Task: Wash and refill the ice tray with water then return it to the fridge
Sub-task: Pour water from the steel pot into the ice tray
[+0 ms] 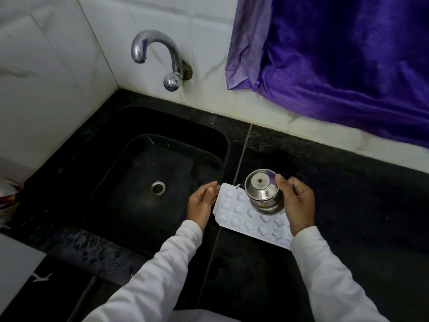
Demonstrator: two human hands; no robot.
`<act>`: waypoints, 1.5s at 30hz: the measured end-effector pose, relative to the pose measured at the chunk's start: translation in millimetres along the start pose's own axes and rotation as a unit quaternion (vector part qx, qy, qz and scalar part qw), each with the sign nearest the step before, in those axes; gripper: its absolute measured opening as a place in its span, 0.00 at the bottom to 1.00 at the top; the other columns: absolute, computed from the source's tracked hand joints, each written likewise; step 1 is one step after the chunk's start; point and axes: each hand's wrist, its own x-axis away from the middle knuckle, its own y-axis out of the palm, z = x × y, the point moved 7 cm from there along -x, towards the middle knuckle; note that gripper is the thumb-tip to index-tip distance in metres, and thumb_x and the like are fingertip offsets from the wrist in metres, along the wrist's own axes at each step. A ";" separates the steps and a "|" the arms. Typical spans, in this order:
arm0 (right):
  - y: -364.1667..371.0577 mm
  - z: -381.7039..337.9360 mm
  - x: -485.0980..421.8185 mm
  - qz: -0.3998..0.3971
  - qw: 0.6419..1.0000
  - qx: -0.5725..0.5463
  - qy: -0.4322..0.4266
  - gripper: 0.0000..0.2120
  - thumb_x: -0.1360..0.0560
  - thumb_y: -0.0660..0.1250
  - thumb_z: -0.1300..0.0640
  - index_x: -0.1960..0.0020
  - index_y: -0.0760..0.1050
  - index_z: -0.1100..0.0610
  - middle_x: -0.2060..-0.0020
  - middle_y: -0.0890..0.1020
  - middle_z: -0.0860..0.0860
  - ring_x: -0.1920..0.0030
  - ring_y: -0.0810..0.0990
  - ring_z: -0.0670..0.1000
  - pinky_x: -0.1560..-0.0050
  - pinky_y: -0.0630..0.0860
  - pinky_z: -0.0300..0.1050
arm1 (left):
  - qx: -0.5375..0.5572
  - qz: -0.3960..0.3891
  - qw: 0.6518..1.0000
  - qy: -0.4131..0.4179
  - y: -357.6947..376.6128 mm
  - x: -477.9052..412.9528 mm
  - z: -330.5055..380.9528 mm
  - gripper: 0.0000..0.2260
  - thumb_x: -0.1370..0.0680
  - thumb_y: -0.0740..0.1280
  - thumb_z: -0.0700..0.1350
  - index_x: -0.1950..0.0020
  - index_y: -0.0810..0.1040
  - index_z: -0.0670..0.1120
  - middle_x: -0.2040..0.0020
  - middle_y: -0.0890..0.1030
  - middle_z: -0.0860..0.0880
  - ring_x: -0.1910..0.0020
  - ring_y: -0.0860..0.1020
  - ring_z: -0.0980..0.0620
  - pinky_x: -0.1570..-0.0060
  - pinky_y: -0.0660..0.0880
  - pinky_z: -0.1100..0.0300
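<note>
White plastic ice tray with heart-shaped hollows (234,211): lies flat on black stone surface (348,182). Left hand (202,203) at its 9 o'clock end, fingers straight and together, touching the edge. Right hand (297,203), fingers clamped round a small round steel pot (262,191) tilted over the tray. Black sink (104,147) at 9 o'clock; chrome tap (157,52) at 11; purple curtain (348,54) at 1.

White ice tray (246,214); steel-silver pot (263,191); black sink (111,145); purple curtain (336,54); white sleeves (325,275).
</note>
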 end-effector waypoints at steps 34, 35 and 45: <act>2.4 -4.2 -3.0 0.021 0.999 0.032 -0.008 0.23 0.22 0.70 0.57 0.66 0.62 0.68 0.69 0.65 0.55 0.68 0.64 0.46 0.67 0.66 0.32 | -0.010 -0.006 1.000 0.002 -3.6 0.3 -6.6 0.10 0.18 0.63 0.35 0.40 0.82 0.41 0.44 0.86 0.46 0.42 0.83 0.49 0.41 0.79 0.56; 2.4 -4.5 -3.1 0.020 0.999 0.033 -0.008 0.24 0.22 0.70 0.57 0.66 0.62 0.68 0.69 0.65 0.55 0.68 0.63 0.47 0.67 0.66 0.33 | -0.010 -0.006 1.000 0.001 -3.4 0.3 -6.7 0.10 0.18 0.63 0.35 0.40 0.82 0.41 0.44 0.86 0.46 0.42 0.83 0.49 0.40 0.79 0.55; -0.5 -5.0 -0.6 0.027 1.000 0.004 0.011 0.22 0.22 0.70 0.58 0.66 0.64 0.68 0.71 0.65 0.53 0.70 0.64 0.44 0.67 0.66 0.34 | -0.010 -0.008 1.000 0.005 -2.8 1.6 -5.7 0.11 0.18 0.62 0.34 0.41 0.82 0.42 0.45 0.86 0.47 0.42 0.83 0.49 0.43 0.79 0.57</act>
